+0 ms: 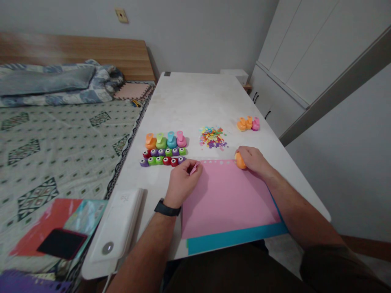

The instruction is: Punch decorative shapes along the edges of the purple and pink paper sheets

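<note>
Pink paper sheet (227,199), pale punched marks along its top edge, lying on teal card (235,239), on white table (189,101). Right hand (255,160): curled around orange plastic craft punch (240,161) at sheet's edge. Left hand (183,181): narrow pinch on small pink paper scrap (194,168). Multicoloured craft punches (163,148): rows just beyond.

Soft, even indoor light lies over the white bench (195,106) — the left hand (183,183) throws only a faint shadow on the pink card (232,199) (no hard glare anywhere) — while the wide lens bends the white cabinet (308,53) at the frame's edge.
</note>
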The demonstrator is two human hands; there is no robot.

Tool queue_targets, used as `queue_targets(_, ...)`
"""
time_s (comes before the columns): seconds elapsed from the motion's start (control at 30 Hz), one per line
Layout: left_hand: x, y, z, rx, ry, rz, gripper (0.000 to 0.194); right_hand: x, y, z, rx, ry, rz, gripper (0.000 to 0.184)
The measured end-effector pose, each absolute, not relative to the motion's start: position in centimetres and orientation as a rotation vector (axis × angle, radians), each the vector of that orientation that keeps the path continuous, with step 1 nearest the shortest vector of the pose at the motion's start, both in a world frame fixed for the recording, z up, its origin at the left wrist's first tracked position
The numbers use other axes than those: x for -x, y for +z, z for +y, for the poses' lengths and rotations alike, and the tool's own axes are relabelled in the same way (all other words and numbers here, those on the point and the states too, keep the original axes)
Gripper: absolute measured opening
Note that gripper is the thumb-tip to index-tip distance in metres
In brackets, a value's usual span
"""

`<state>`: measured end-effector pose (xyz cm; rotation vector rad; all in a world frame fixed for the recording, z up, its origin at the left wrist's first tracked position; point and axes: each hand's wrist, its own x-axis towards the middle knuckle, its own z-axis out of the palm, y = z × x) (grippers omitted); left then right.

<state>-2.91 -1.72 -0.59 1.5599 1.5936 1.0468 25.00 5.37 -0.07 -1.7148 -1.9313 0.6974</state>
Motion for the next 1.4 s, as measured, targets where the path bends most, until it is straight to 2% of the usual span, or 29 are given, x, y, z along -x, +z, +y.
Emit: queue_targets(1.4, 2.74, -0.13, -1.86, -1.567, 1.025, 1.592, 0.025, -24.54, -0.45, 5.64, 1.817, 0.531, -1.943, 0.036)
